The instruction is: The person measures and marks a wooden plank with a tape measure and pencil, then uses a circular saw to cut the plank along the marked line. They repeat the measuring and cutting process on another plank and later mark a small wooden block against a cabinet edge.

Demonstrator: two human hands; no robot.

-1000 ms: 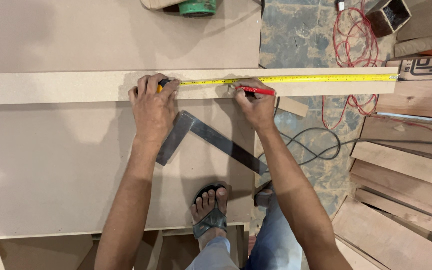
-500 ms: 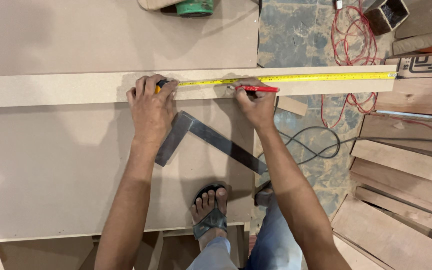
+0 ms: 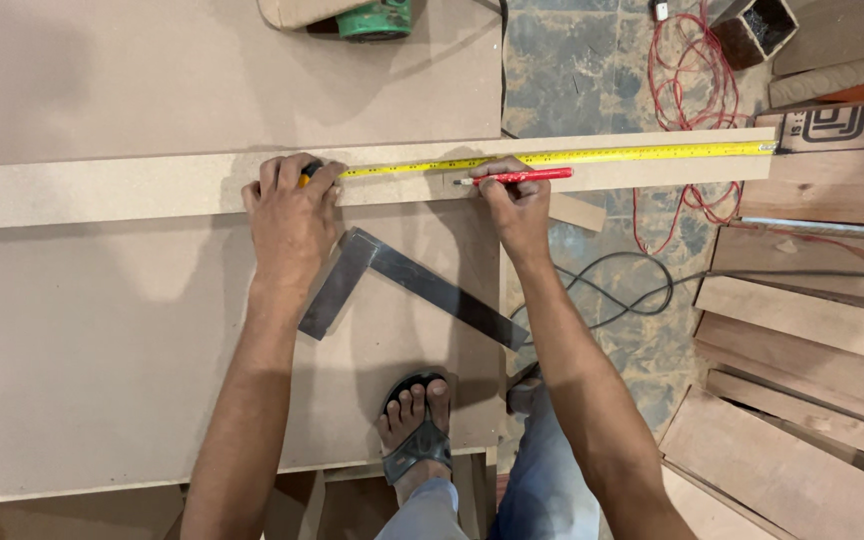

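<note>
A long pale strip of board (image 3: pixel 102 190) lies across a large brown sheet (image 3: pixel 92 340). Along the strip runs a yellow tape measure blade (image 3: pixel 592 155), hooked at the strip's right end. My left hand (image 3: pixel 292 205) presses the tape's case down on the strip; only an orange and black bit of the case shows. My right hand (image 3: pixel 514 205) holds a red pencil (image 3: pixel 517 177) with its tip on the strip just below the tape. A metal try square (image 3: pixel 402 285) lies on the sheet between my forearms.
My sandalled foot (image 3: pixel 414 420) stands on the sheet's near edge. A green power tool (image 3: pixel 372 18) sits at the far edge. Red cable (image 3: pixel 697 80) and black cable (image 3: pixel 602 290) lie on the floor. Wooden planks (image 3: pixel 802 350) are stacked at the right.
</note>
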